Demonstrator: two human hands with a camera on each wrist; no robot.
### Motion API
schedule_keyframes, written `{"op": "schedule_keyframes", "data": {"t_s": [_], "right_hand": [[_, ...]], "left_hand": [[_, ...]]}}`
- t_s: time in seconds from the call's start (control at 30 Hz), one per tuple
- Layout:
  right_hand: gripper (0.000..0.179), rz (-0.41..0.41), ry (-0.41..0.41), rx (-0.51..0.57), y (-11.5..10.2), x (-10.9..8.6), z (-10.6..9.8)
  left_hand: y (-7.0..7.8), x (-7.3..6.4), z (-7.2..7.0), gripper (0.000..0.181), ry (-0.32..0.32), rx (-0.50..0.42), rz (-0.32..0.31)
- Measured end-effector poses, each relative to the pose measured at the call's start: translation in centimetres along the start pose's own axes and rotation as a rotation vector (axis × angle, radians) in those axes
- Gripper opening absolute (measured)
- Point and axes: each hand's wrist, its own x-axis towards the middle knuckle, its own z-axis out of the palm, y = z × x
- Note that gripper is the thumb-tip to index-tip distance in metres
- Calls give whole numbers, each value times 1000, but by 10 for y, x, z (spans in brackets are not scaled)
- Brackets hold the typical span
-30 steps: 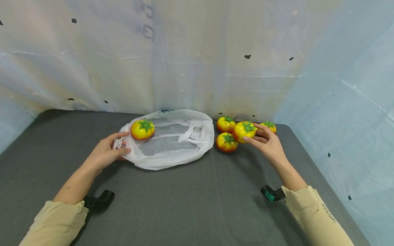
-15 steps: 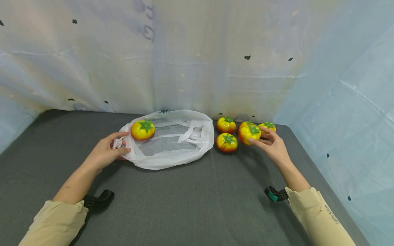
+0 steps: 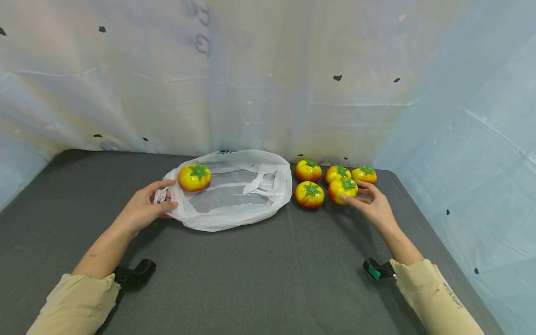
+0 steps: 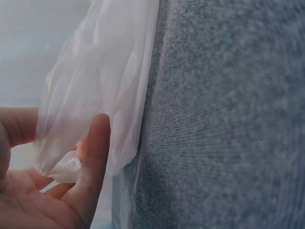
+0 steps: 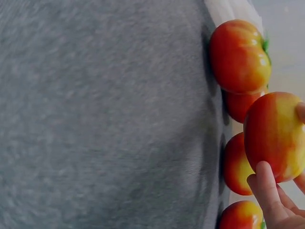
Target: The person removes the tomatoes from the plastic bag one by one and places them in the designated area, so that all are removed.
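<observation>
My left hand (image 3: 148,204) grips the left edge of a white plastic bag (image 3: 234,221), which lies with its mouth spread wide. In the left wrist view, the thin plastic (image 4: 109,62) runs between thumb and fingers. A yellow-red tomato (image 3: 194,177) with a green star-shaped top sits at the bag's left end, beside those fingertips. Farther right, my right hand (image 3: 374,204) holds another such tomato (image 3: 341,191) between thumb and fingers. The right wrist view shows this held tomato (image 5: 274,138) a little off the table surface, its far side partly covered by fingers.
Around the held tomato stand several others: a front-left tomato (image 3: 309,195), a back-left tomato (image 3: 308,170), a tomato behind it (image 3: 335,173) and a right tomato (image 3: 364,175). The dark grey table (image 3: 234,279) ends at a pale plastic sheet wall (image 3: 259,93).
My right hand has carried its tomato rightward and slightly toward me, off the two left tomatoes, uncovering the one behind. The left hand and the bag stay put.
</observation>
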Motion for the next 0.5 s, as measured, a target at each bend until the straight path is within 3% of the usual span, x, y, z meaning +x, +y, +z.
{"op": "schedule_keyframes", "data": {"t_s": [0.5], "right_hand": [[79,8,-16,-66,10,0,5]], "left_hand": [[-1,0,0,69,1,-10,-1]]}}
